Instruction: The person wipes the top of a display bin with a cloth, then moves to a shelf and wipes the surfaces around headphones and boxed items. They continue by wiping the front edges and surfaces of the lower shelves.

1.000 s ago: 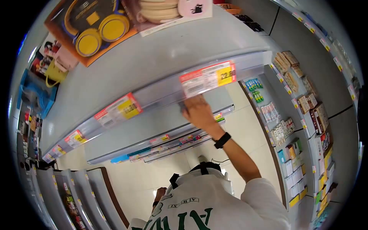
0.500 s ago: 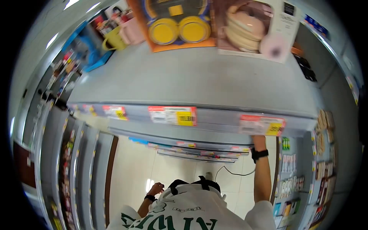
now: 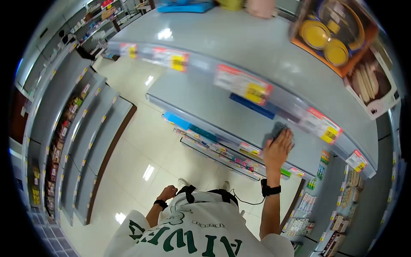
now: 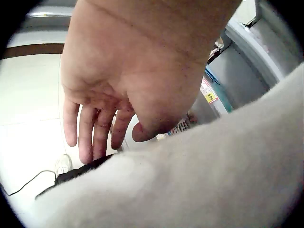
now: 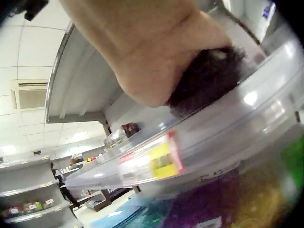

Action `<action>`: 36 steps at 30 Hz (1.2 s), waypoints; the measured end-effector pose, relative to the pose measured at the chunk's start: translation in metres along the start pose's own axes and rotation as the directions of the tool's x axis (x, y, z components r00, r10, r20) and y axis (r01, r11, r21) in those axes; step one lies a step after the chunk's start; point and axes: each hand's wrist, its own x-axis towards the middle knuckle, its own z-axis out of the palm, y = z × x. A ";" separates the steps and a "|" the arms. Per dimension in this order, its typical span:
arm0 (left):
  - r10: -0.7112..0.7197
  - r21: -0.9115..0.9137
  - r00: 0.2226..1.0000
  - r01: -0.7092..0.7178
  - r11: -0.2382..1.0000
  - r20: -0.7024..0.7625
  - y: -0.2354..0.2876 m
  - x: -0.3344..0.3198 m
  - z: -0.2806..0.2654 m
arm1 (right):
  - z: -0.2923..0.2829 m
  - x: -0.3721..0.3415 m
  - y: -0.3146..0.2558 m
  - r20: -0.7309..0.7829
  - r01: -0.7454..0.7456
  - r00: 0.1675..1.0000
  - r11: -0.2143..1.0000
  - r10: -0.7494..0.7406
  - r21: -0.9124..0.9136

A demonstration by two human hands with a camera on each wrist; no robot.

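Observation:
My right hand (image 3: pixel 277 150) holds a bunched dark grey cloth (image 3: pixel 279 127) down on the grey lower shelf (image 3: pixel 201 96), close to its front edge. In the right wrist view the fuzzy dark cloth (image 5: pixel 209 83) bulges from beneath the palm, right behind the clear edge strip; the fingertips are hidden there. My left hand (image 4: pixel 137 71) hangs beside the body with loose fingers and nothing in it. A flat dark blue strip (image 3: pixel 252 106) lies on the same shelf, left of the cloth, partly covered by the upper shelf's price tag.
The upper shelf (image 3: pixel 201 32) overhangs the right hand and bears boxed yellow headphones (image 3: pixel 327 36) and a pink cup (image 3: pixel 260 7). Lower tiers hold packaged goods. Another shelf unit (image 3: pixel 81 167) stands left across the tiled floor (image 3: pixel 128 171). A black cable (image 3: pixel 244 200) lies near the feet.
The view has swung, showing the shelves' left end and more floor. My right hand, earlier partly hidden under the upper shelf's edge, is now in plain sight with the cloth on the lower shelf.

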 end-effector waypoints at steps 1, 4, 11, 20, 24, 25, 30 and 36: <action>0.047 0.040 0.998 -0.045 0.998 -0.049 -0.008 0.001 -0.002 | 0.006 0.000 -0.025 -0.005 0.021 1.000 1.000 -0.021 -0.011; 0.034 0.013 0.979 -0.032 0.999 -0.201 -0.076 0.011 -0.001 | 0.026 -0.001 -0.101 0.010 0.122 0.992 0.992 -0.122 0.017; -0.384 -0.644 0.923 0.309 0.700 0.025 -0.227 -0.040 -0.025 | 0.095 0.016 -0.307 0.049 0.274 0.960 0.961 -0.276 0.045; -0.614 -0.844 0.772 0.432 0.319 0.163 -0.336 -0.130 -0.009 | 0.147 0.023 -0.507 0.040 0.422 0.902 0.898 -0.429 0.122; -0.494 -0.820 0.826 0.466 0.331 0.270 -0.341 -0.100 -0.041 | 0.161 0.031 -0.542 0.077 0.420 0.900 0.900 -0.430 0.116; -0.528 -0.762 0.819 0.485 0.428 0.225 -0.337 -0.090 -0.054 | 0.159 0.033 -0.546 0.107 0.421 0.894 0.897 -0.435 0.137; -0.218 -0.542 0.867 -0.070 0.838 -0.449 -0.231 -0.004 -0.196 | 0.163 0.054 -0.530 0.183 0.447 0.852 0.864 -0.491 0.234; 0.206 -0.089 0.743 -0.337 0.937 -0.637 -0.066 0.002 -0.352 | 0.195 0.139 -0.505 0.241 0.386 0.873 0.902 -0.425 0.193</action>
